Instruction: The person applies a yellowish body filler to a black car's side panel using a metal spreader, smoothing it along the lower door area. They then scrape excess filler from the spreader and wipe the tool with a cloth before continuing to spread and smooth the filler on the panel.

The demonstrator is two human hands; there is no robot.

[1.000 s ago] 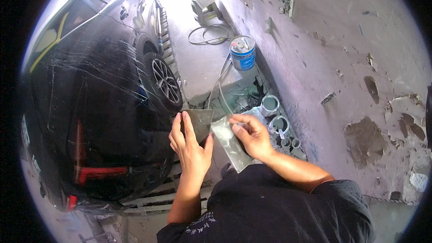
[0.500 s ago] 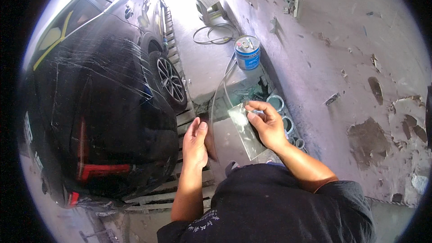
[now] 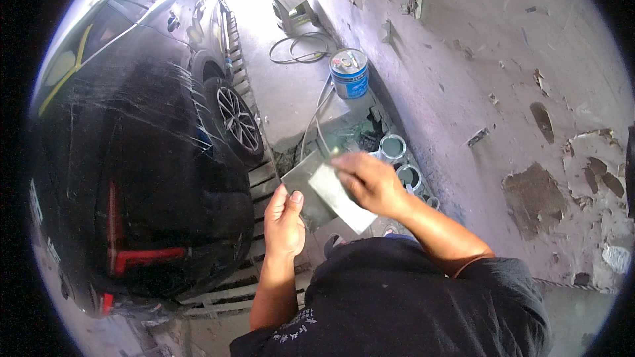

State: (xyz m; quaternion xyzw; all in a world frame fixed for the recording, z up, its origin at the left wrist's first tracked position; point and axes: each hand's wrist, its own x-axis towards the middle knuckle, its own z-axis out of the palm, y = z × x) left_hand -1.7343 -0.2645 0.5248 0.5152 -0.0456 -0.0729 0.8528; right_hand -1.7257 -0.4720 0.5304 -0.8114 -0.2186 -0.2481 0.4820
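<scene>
In front of my body, my left hand [image 3: 286, 223] grips a grey flat plate [image 3: 299, 180] at its edge, thumb on top. My right hand [image 3: 376, 186] pinches a pale rectangular plate [image 3: 342, 199], thin like a putty scraper, by its upper end. The pale plate overlaps the grey one and hides part of it; whether the two touch, I cannot tell. Motion blurs the right fingertips. Beyond the hands, to the right, two open cans, a nearer one [image 3: 409, 176] and a farther one [image 3: 393, 147], stand against the wall.
At the left stands a dark car [image 3: 159, 185] with scuffed panels, its wheel [image 3: 236, 119] beside a slatted floor grating [image 3: 263, 182]. A blue tin [image 3: 349, 74], a coiled hose [image 3: 301, 49] and a stool [image 3: 294, 10] are farther ahead. A peeling wall [image 3: 489, 92] runs along the right.
The grey plate in my left hand has turned from nearly edge-on to face up. My right hand has brought the pale plate leftward over it. The whole view has shifted slightly.
</scene>
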